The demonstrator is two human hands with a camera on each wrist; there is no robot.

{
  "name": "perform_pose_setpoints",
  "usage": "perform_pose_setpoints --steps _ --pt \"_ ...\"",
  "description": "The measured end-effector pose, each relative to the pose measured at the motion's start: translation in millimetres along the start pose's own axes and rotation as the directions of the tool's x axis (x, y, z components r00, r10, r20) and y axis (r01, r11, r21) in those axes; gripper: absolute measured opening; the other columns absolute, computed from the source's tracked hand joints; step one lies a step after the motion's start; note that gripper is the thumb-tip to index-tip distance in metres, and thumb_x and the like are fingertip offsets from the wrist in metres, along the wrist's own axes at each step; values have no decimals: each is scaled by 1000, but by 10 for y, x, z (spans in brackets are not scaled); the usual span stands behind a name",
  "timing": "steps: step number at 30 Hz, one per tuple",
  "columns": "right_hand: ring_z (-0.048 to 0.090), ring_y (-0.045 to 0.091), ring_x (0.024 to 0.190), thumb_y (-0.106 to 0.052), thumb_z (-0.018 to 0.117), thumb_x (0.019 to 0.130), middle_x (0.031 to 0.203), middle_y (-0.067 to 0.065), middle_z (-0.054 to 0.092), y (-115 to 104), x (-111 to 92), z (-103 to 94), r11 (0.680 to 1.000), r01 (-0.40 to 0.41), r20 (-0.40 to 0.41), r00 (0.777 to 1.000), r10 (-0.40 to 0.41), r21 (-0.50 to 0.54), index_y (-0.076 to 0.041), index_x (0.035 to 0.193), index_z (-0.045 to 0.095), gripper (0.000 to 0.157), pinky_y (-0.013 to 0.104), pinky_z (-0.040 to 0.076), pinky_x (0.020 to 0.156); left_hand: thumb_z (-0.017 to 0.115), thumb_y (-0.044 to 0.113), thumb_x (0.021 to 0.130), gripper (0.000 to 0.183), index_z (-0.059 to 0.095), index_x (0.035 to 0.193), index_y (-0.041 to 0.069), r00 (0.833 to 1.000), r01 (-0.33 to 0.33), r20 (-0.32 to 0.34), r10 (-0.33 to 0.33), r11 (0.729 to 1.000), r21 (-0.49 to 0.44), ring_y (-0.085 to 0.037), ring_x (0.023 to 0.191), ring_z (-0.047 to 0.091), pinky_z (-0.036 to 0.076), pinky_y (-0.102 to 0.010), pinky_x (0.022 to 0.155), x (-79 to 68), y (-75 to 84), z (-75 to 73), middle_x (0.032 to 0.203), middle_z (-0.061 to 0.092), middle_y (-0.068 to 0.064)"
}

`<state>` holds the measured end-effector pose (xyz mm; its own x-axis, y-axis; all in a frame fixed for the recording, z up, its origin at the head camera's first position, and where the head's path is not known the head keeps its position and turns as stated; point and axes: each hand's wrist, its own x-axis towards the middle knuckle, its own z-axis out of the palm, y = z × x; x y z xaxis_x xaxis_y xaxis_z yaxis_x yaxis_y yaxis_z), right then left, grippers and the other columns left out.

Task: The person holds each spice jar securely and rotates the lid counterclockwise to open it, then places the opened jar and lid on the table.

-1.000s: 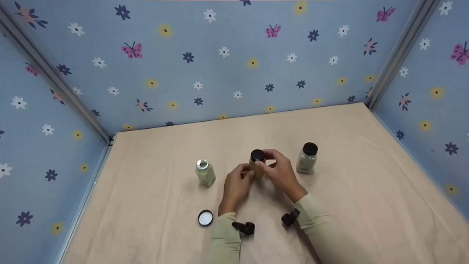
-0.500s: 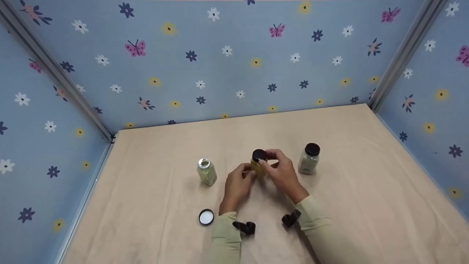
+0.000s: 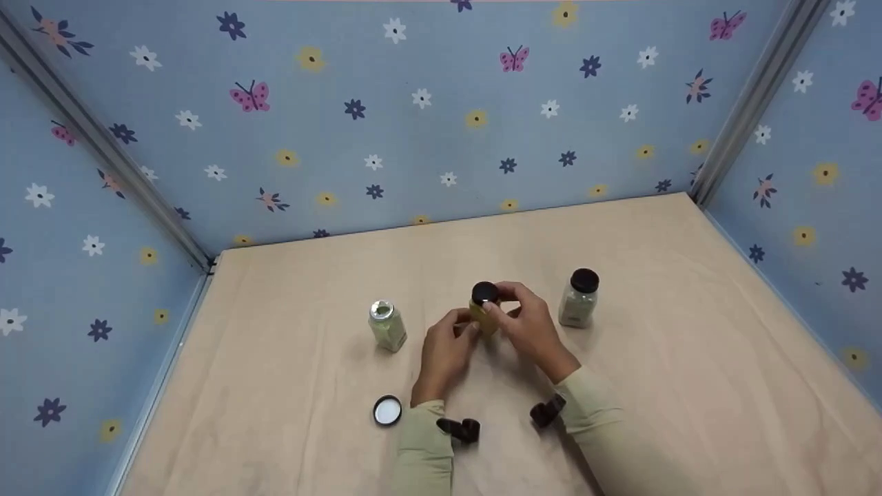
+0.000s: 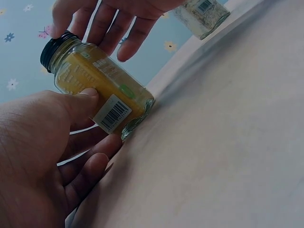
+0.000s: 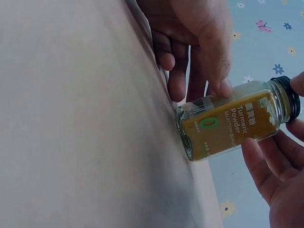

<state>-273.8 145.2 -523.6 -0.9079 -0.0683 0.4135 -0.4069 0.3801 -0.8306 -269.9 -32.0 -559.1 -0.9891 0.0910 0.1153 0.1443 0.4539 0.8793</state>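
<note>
A glass jar of turmeric powder (image 5: 237,121) with a black lid (image 3: 484,292) stands upright on the table, between the two hands. My left hand (image 3: 443,351) holds the jar's body low on its side, the thumb lying near a barcode label (image 4: 112,114). Thumb and fingers of my right hand (image 3: 534,327) pinch the black lid from the other side. To the left stands an uncapped jar (image 3: 388,331) with pale green contents and a torn silver seal around its mouth. A loose black lid (image 3: 387,410) lies in front of it, white inside facing up.
Right of the hands stands another glass jar (image 3: 578,308) with a black lid and pale contents. Beige cloth covers the table (image 3: 289,289). Blue patterned panels (image 3: 441,138) with metal corner posts (image 3: 744,110) enclose its back and sides.
The head view shifts slightly back and forth. Both hands keep their hold on the turmeric jar and its lid, with no clear movement of either.
</note>
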Motion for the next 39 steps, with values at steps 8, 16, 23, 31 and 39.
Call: perform_pose_setpoints --steps 8,16,23,31,39 --pt "63 14 102 -32 75 92 110 0 67 -56 32 27 996 -9 -15 1000 8 -86 -10 120 66 36 33 55 74 64 28 100 25 67 124 22 1000 6 -2 -6 1000 7 -12 105 65 51 -38 93 -7 4 -3 117 69 5" --pt "65 16 103 -27 73 94 112 2 70 -6 20 -21 999 -28 -8 1000 28 -20 -5 128 63 42 35 55 75 64 28 99 25 68 124 22 1000 12 -3 -12 1000 13 -11 104 65 50 -39 94 7 10 5 118 70 4" --pt "65 16 101 -23 73 94 109 0 71 -11 8 -14 999 -25 -25 999 26 22 -9 120 66 31 37 55 74 64 29 100 25 68 124 22 1000 12 0 -12 1000 11 -11 104 65 51 -38 93 -1 3 -2 119 69 5" --pt "62 13 105 -36 73 93 115 0 67 -41 -10 49 999 -32 -22 999 31 -40 -9 126 64 43 32 55 75 64 27 100 25 67 124 23 1000 -1 1 1 1000 -3 -11 104 65 50 -38 94 -10 -3 -18 118 69 6" --pt "62 14 105 -32 74 93 117 3 66 -59 2 78 995 -29 -39 999 25 -100 -8 124 64 41 33 56 75 65 26 99 26 68 124 23 1000 7 -3 -7 1000 7 -12 104 65 50 -38 93 -6 12 -8 118 69 6"
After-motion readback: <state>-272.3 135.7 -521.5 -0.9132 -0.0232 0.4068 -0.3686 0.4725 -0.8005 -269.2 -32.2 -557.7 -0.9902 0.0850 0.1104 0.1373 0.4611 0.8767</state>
